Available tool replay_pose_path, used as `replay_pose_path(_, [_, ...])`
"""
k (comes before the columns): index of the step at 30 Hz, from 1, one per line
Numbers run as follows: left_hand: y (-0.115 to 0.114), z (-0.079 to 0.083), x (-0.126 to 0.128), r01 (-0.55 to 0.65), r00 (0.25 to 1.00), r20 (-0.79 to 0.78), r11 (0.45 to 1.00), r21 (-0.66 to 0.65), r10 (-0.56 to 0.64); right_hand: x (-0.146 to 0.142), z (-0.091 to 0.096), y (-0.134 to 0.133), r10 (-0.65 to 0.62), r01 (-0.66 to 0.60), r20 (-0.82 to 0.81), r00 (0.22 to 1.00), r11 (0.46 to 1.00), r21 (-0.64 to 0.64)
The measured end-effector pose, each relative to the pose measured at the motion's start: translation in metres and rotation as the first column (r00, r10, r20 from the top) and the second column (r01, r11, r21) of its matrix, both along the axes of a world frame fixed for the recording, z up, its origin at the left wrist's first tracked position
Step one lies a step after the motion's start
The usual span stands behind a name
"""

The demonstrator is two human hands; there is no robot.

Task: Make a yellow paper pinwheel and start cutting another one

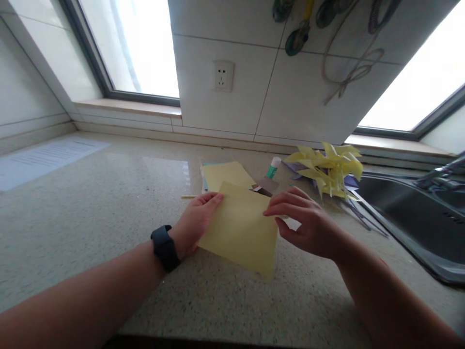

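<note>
Holding a pale yellow rectangular paper sheet (241, 228) in both hands, left of the dark steel sink (410, 218), with its near corner touching or just above the speckled stone countertop (90, 218).

Clamping the left hand (196, 220) on the sheet edge farthest from the sink: fingers laid together flat on top, thumb hidden behind the paper. Wearing a black band (165, 247) on that wrist.

Pinching the sink-side upper corner with the right hand (305, 223): thumb and curled fingers pressed together on the paper.

Showing, left of the sink and nearer the wall than the sheet:
- a flat stack of yellow paper (225, 173), partly overlapped by the held sheet;
- a green glue stick with a white cap (272, 167), closer to the sink than the stack;
- a pile of folded yellow paper shapes (329, 169), just beside the sink's rim.

Showing also a thin yellow strip (189, 197), well apart from the sink, just beside the left fingertips.
</note>
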State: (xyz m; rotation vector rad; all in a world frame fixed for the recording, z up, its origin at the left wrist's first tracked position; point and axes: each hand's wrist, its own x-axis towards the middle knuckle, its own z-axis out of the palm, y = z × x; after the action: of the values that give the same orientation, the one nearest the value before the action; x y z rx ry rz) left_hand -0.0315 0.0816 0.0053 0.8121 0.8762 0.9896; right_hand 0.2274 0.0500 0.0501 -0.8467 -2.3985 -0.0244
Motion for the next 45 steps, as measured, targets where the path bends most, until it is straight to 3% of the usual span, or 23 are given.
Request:
replay_pose_path(7, [0.000,0.002,-0.003,-0.064,0.997,0.044,0.997,-0.036,0.065,0.013,-0.006,0.002,-0.037,0.058,0.139,0.990,0.987,-0.150])
replay_pose_path(13, [0.000,0.000,0.000,-0.038,0.998,0.054,0.999,-0.005,0.038,0.009,-0.006,-0.005,-0.078,0.084,0.157,0.985,0.996,-0.029])
replay_pose_path(21, [-0.004,-0.012,0.005,0.125,0.992,0.001,0.982,0.140,-0.126,-0.002,-0.010,-0.003,-0.048,0.049,0.022,0.999,0.997,-0.060])
replay_pose_path(27, [-0.010,-0.010,0.005,0.315,0.945,-0.203,0.890,0.331,-0.259,-0.020,-0.021,-0.005,-0.169,0.157,-0.155,0.973,0.984,-0.090])
replay_pose_path(32, [-0.014,-0.006,0.002,0.381,0.916,-0.271,0.853,0.357,-0.296,-0.027,-0.024,-0.008,-0.252,0.211,-0.208,0.945,0.957,-0.200])
replay_pose_path(38, [-0.017,-0.002,-0.001,0.436,0.900,-0.199,0.827,0.356,-0.389,-0.029,-0.026,-0.009,-0.266,0.214,-0.222,0.938,0.949,-0.230])
replay_pose_path(45, [-0.017,-0.003,0.000,0.476,0.867,-0.343,0.802,0.361,-0.361,-0.032,-0.025,-0.008,-0.287,0.232,-0.193,0.938,0.936,-0.267])
